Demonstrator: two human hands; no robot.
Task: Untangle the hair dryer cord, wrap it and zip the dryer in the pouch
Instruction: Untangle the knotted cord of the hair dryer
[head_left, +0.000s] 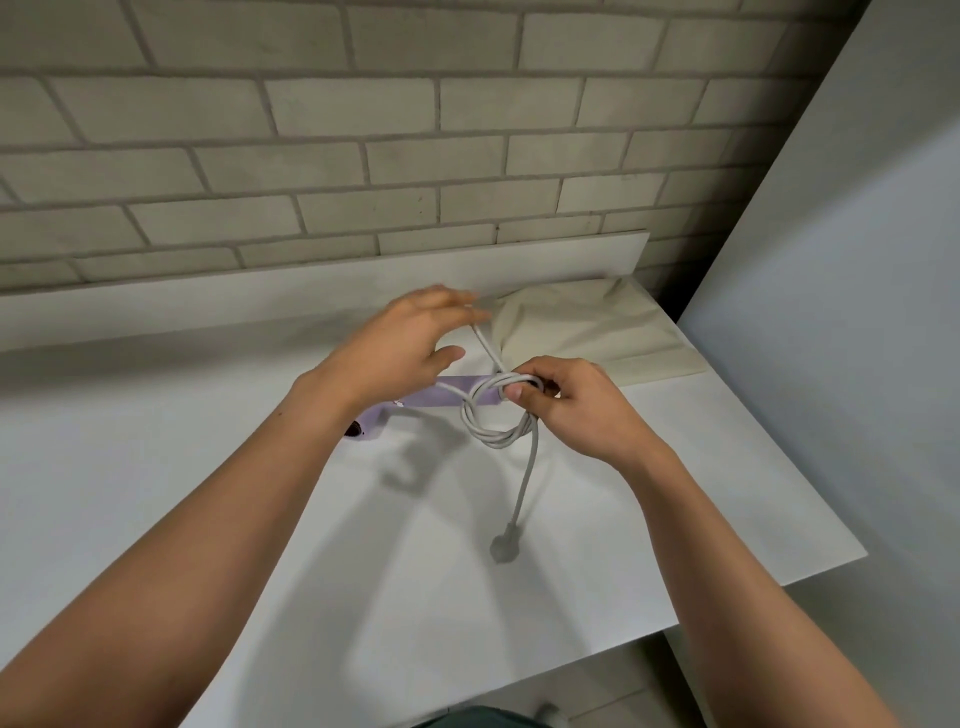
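Observation:
A lilac hair dryer (415, 402) lies on the white table (208, 467), mostly hidden behind my left hand. Its white cord (493, 436) is wound into a small coil of several loops. My right hand (571, 410) pinches the top of that coil between thumb and fingers. One strand runs up from the coil to the fingertips of my left hand (405, 343), which is blurred and holds the strand up. The cord's tail hangs down from the coil to the plug (503, 545), just above the table. A cream fabric pouch (582, 327) lies crumpled behind my hands.
A brick wall stands behind the table, with a low white ledge (311, 296) along it. A pale wall panel (831, 312) closes off the right side. The table's right edge (810, 499) runs diagonally near my right forearm.

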